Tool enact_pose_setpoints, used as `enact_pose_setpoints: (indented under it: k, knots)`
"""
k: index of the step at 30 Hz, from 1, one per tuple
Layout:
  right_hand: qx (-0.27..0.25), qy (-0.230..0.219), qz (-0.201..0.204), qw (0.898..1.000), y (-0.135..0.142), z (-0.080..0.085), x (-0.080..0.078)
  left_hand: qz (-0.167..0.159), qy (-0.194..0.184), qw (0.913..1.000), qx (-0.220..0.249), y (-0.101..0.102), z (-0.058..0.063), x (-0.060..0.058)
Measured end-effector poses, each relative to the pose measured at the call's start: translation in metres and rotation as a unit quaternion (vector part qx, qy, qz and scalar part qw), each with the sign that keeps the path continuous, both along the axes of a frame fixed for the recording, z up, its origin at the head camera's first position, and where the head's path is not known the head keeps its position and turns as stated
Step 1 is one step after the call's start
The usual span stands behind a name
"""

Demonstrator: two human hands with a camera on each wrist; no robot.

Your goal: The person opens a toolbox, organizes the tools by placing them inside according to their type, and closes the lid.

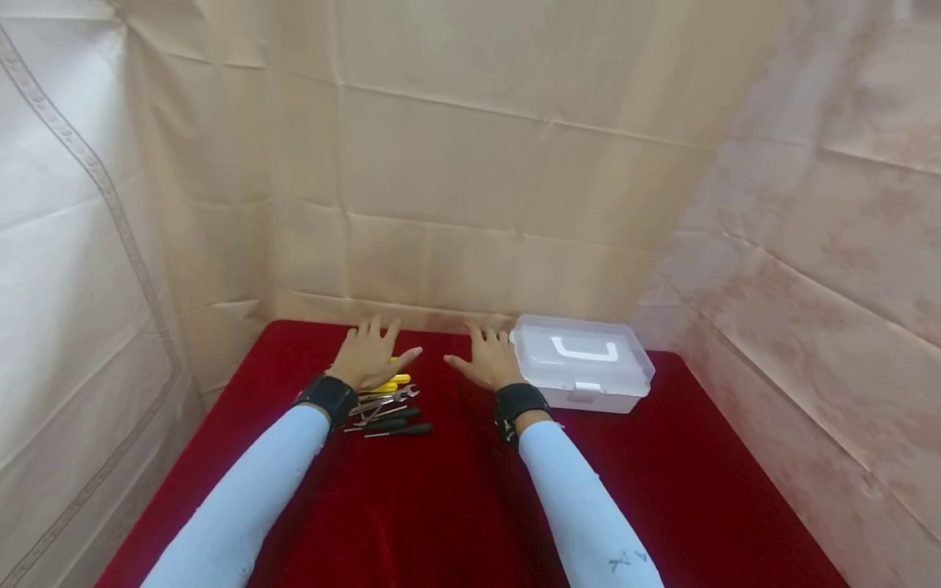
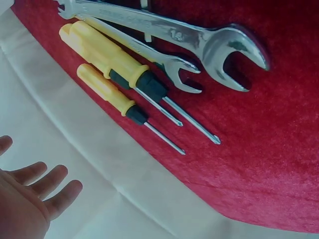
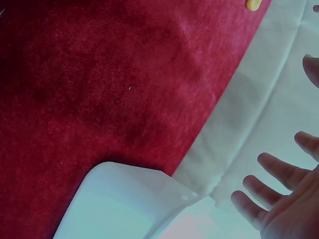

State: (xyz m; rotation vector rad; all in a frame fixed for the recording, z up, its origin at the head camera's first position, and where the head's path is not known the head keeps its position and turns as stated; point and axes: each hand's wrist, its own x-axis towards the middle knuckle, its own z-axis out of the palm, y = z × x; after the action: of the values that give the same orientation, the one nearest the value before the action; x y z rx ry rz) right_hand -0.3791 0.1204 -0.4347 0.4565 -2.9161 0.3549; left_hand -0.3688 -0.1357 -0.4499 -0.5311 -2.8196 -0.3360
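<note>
Screwdrivers [image 2: 107,52] nr L hand [image 1: 370,357], box [image 1: 581,371] just beside R hand [image 1: 492,362] (fingers spread, both empty).

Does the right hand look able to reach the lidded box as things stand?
Probably yes: the right hand is empty and close beside the lidded box, with nothing visible between them.

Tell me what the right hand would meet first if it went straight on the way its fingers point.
Probably the beige cloth behind the red table; the right hand points that way. The plastic box sits to its right, outside that line. The gap ahead is hard to judge.
</note>
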Motion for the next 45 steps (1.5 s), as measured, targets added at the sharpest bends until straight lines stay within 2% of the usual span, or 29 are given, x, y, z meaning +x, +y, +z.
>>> enact_pose_setpoints:
  k: [7,10,13,16,18,20,23,25,26,29,32,34,37,41,45]
  knots:
    - [-0.012,0.013,0.016,1.000,0.007,0.005,0.004,-0.006,0.006,0.9999,0.012,-0.004,-0.002,0.003]
    - [-0.037,0.042,0.025,0.998,0.023,0.011,0.009,-0.009,0.010,0.9997,0.021,-0.004,-0.002,0.007]
    - [-0.076,0.089,0.032,0.993,0.050,0.017,0.019,-0.020,0.009,0.9989,0.042,-0.001,-0.003,0.016]
    - [-0.122,0.153,0.025,0.980,0.090,0.020,0.029,-0.042,0.006,0.9964,0.074,0.006,-0.003,0.030]
    - [-0.150,0.193,0.005,0.970,0.122,0.019,0.036,-0.059,0.003,0.9932,0.101,0.014,-0.003,0.038]
    - [-0.172,0.225,-0.029,0.958,0.154,0.016,0.042,-0.075,-0.014,0.9875,0.138,0.023,-0.003,0.045]
    - [-0.212,0.239,-0.105,0.942,0.201,0.008,0.053,-0.093,-0.052,0.9736,0.202,0.041,-0.004,0.052]
    - [-0.241,0.214,-0.161,0.933,0.228,0.003,0.060,-0.103,-0.077,0.9632,0.236,0.053,-0.005,0.056]
    - [-0.263,0.185,-0.187,0.928,0.239,0.001,0.064,-0.107,-0.085,0.9589,0.249,0.060,-0.005,0.058]
    - [-0.323,0.062,-0.239,0.914,0.265,-0.007,0.075,-0.119,-0.110,0.9517,0.260,0.080,-0.008,0.061]
    - [-0.386,-0.068,-0.233,0.890,0.281,-0.014,0.082,-0.131,-0.138,0.9478,0.256,0.101,-0.012,0.063]
    - [-0.414,-0.126,-0.210,0.877,0.288,-0.018,0.084,-0.139,-0.153,0.9454,0.251,0.114,-0.016,0.063]
    - [-0.448,-0.166,-0.179,0.860,0.294,-0.023,0.085,-0.154,-0.160,0.9432,0.247,0.135,-0.023,0.064]
    - [-0.461,-0.182,-0.165,0.853,0.297,-0.029,0.088,-0.168,-0.164,0.9413,0.242,0.159,-0.034,0.069]
    - [-0.467,-0.194,-0.153,0.849,0.301,-0.036,0.093,-0.187,-0.161,0.9333,0.261,0.178,-0.039,0.073]
